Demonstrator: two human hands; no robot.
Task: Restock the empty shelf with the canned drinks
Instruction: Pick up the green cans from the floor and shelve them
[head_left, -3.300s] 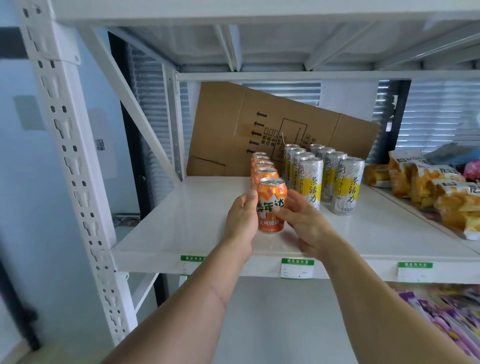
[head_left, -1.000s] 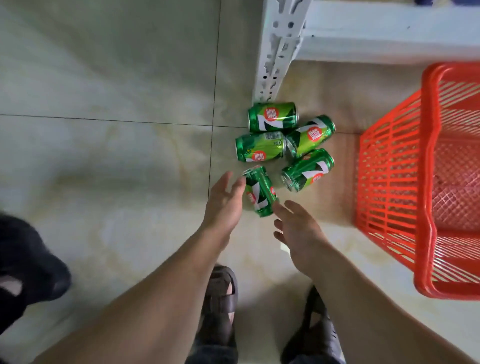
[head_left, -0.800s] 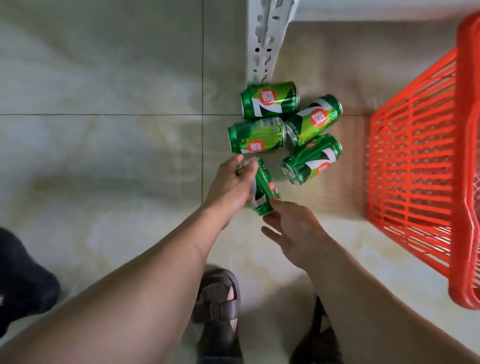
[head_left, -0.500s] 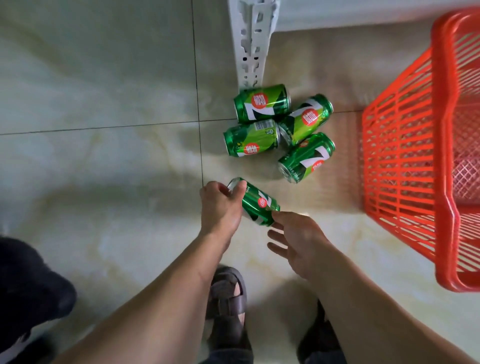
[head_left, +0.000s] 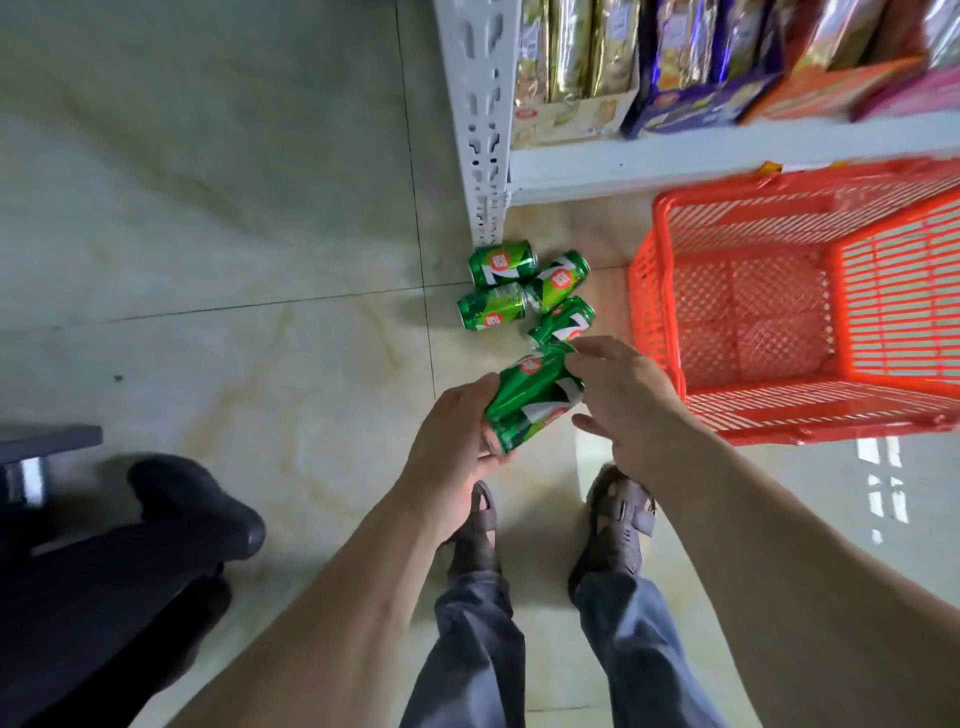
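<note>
My left hand (head_left: 457, 441) grips a green can (head_left: 530, 400) by its lower end, lifted off the floor and tilted up to the right. My right hand (head_left: 628, 400) is beside the can with its fingers spread, fingertips touching its upper end. Several more green cans (head_left: 498, 291) lie on their sides on the tiled floor just beyond, at the foot of the white shelf post (head_left: 480, 130). The shelf with the other drinks is out of view.
An orange plastic basket (head_left: 644, 312) stands right of the cans, with nothing visible inside. The bottom shelf (head_left: 675, 156) holds snack packets. Another person's black shoe (head_left: 197, 514) is at the left. My sandalled feet (head_left: 618, 514) are below my hands.
I turned from the shelf with the orange can down to the floor. My left hand took one green can from the pile and lifted it; my right hand came up to its end.
</note>
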